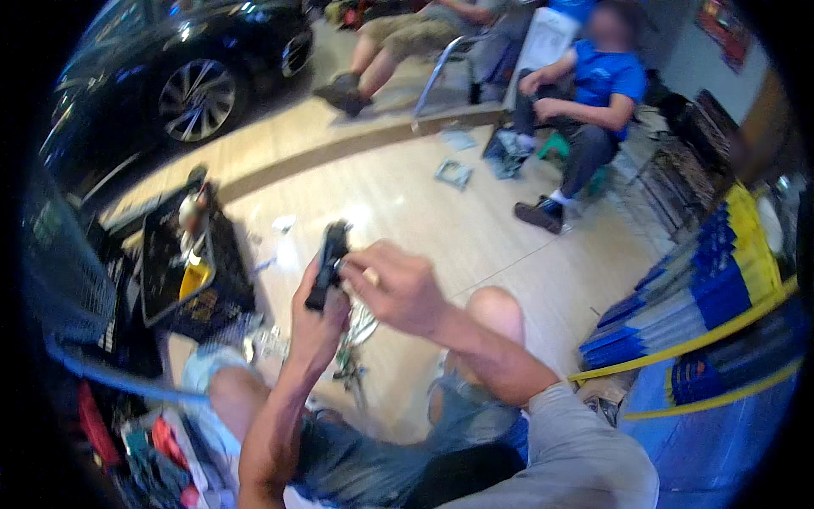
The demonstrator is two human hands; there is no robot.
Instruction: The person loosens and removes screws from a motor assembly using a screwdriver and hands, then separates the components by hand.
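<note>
My left hand (318,327) grips a black elongated object (328,259) in the middle of the head view, held upright above my legs. My right hand (394,284) reaches in from the right, its curled fingers pressed to the side of that object, where a small shiny piece shows at the fingertips; what exactly they pinch is too small to name. Below my hands, scattered tools and parts (352,373) lie on the floor between my legs.
At left are a black crate (161,280) holding items and bags of tools (144,450); beyond stands a dark car (127,76). Two seated people (602,93) are across the pale floor (449,220), near a step (288,165). Blue-and-yellow stacked plastic items (678,288) stand at right.
</note>
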